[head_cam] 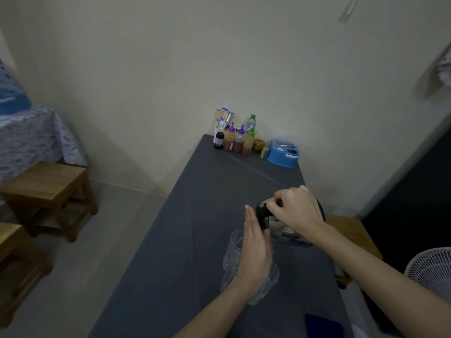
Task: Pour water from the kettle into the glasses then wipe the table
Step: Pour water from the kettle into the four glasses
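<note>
At the near middle of the grey table [210, 191] we have the kettle [273, 225] under our right hand [296, 211], whose fingers are curled tight around its dark top handle, with the dark spout end turned toward nine o'clock. Our left hand [256, 252] is flat, fingers straight and pressed together, gripping nothing, set edge-on beside the kettle and over the glasses [234, 254]. Two clear glasses stand at about seven o'clock from the kettle, close together and partly hidden by that hand; whether they hold water we cannot tell. The risk, as we judge it, is that the flat hand knocks a glass over, or that a fast tilt sends water past the narrow rims onto the cloth. A dark blue cloth [323, 325] lies at the near edge at five o'clock, ready for wiping.
</note>
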`<state>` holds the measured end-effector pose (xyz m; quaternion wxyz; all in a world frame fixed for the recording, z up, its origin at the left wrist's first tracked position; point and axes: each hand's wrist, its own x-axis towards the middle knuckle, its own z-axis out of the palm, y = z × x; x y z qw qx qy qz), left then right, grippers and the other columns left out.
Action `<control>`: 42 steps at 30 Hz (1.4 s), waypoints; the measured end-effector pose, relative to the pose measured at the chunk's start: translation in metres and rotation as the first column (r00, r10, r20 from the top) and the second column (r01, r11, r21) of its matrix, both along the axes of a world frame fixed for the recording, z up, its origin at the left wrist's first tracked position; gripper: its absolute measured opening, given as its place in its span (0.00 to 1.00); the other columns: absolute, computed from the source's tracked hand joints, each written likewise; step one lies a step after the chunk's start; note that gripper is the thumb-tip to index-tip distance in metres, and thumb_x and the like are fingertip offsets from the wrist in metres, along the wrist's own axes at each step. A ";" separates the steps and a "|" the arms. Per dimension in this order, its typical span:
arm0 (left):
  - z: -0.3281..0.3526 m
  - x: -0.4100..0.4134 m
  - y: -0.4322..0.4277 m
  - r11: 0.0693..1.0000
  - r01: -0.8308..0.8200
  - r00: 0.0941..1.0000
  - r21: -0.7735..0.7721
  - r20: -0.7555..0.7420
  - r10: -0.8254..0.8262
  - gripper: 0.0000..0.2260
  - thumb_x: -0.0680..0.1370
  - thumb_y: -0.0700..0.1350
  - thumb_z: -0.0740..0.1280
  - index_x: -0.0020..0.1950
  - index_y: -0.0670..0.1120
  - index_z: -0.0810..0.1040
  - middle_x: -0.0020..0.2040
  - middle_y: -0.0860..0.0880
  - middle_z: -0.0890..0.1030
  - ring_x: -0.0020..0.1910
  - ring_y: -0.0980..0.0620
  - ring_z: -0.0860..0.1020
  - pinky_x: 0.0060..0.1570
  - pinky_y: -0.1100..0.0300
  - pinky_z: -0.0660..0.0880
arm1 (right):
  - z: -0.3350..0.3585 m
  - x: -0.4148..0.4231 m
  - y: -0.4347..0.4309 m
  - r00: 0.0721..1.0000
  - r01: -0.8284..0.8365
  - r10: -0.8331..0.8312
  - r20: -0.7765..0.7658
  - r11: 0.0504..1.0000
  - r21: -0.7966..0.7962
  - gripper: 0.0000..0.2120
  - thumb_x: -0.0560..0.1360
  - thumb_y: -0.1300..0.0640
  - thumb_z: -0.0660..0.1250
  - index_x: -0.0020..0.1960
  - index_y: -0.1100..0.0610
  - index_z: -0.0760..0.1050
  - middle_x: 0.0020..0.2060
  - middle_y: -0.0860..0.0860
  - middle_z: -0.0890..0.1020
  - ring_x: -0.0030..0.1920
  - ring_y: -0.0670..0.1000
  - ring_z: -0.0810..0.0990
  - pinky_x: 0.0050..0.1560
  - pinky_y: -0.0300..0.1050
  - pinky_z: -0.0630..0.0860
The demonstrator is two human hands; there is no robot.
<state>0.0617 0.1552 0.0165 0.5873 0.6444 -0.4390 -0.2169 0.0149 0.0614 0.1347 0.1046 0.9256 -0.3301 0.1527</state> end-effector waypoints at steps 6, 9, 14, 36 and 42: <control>-0.003 0.002 0.002 1.000 0.000 1.000 0.014 0.008 0.000 0.27 0.82 0.57 0.48 0.73 0.56 0.34 0.79 0.54 0.41 0.77 0.58 0.45 0.75 0.50 0.51 | -0.007 -0.001 -0.001 0.999 -0.015 0.015 0.029 1.000 0.022 0.17 0.73 0.51 0.60 0.26 0.50 0.67 0.20 0.46 0.68 0.24 0.44 0.65 0.41 0.43 0.60; -0.002 0.003 0.002 1.000 0.000 1.000 0.008 0.018 0.000 0.27 0.83 0.52 0.50 0.74 0.55 0.34 0.79 0.54 0.41 0.77 0.59 0.45 0.76 0.50 0.51 | -0.009 -0.003 -0.004 0.998 -0.013 0.011 0.056 0.999 0.038 0.17 0.73 0.51 0.61 0.27 0.52 0.70 0.21 0.48 0.71 0.25 0.47 0.69 0.42 0.43 0.61; 0.003 0.000 -0.002 0.999 0.034 0.999 0.022 0.041 -0.035 0.27 0.83 0.50 0.50 0.73 0.56 0.34 0.78 0.56 0.40 0.77 0.58 0.45 0.75 0.51 0.52 | -0.008 -0.013 -0.009 0.993 -0.010 0.000 0.116 0.996 0.084 0.19 0.72 0.52 0.63 0.24 0.49 0.64 0.19 0.46 0.67 0.24 0.46 0.67 0.41 0.45 0.66; -0.010 -0.043 -0.091 0.946 0.189 0.425 0.263 0.847 -0.320 0.25 0.81 0.46 0.51 0.75 0.35 0.55 0.76 0.37 0.58 0.75 0.42 0.58 0.75 0.50 0.53 | -0.110 -0.155 -0.065 0.404 -0.170 -0.723 0.561 0.543 0.822 0.12 0.75 0.62 0.64 0.34 0.64 0.78 0.31 0.55 0.80 0.37 0.51 0.78 0.39 0.46 0.75; -0.035 -0.069 -0.129 0.795 0.151 0.253 0.587 0.755 -0.605 0.27 0.83 0.48 0.50 0.77 0.37 0.45 0.78 0.39 0.46 0.78 0.44 0.46 0.75 0.51 0.44 | -0.161 -0.175 -0.070 0.146 -0.307 -0.907 0.396 0.339 0.889 0.13 0.77 0.67 0.62 0.35 0.59 0.77 0.33 0.53 0.80 0.38 0.49 0.78 0.32 0.31 0.76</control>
